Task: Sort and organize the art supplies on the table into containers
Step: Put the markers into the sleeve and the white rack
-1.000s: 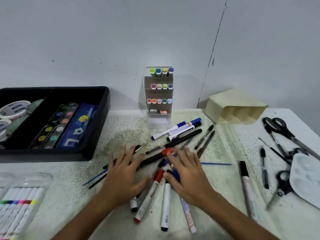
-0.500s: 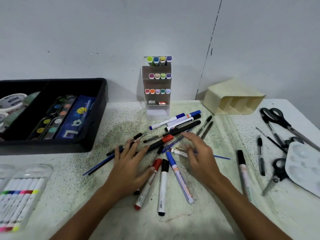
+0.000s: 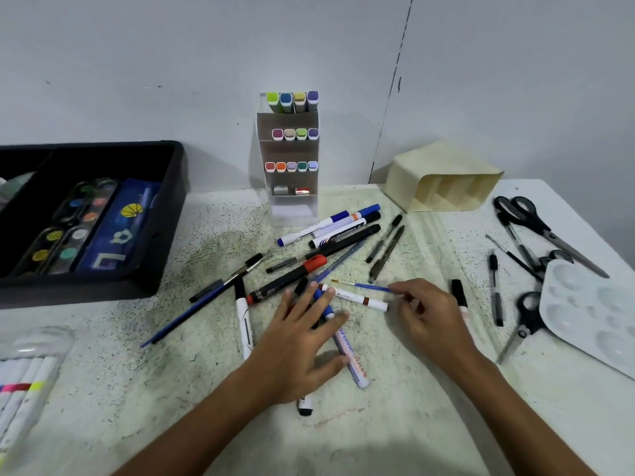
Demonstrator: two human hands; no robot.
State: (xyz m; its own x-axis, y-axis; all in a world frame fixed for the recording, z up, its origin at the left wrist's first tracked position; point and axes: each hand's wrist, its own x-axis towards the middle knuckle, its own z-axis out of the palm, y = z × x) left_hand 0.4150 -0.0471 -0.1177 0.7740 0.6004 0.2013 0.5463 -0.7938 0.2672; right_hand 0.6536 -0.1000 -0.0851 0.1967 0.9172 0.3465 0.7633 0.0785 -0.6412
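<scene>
Scissors and palette flank the scattered markers.

Glossy plastic palette, matt black tray, speckled tabletop

Two bare forearms — no sleeves, rings or watch.

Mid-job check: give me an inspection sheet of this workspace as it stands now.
Surface: speckled table, stained.
Job's things: loose markers and pens piled at centre; black tray holds paint palettes; clear marker stand part filled; cream organizer lies on its side.
Clutter: scissors, white mixing palette and highlighter pack at the edges.
Grippers: left hand flat on markers; right hand pinches thin blue paintbrush.
Cables: nothing seen.
Surroundings: plain grey wall.
</scene>
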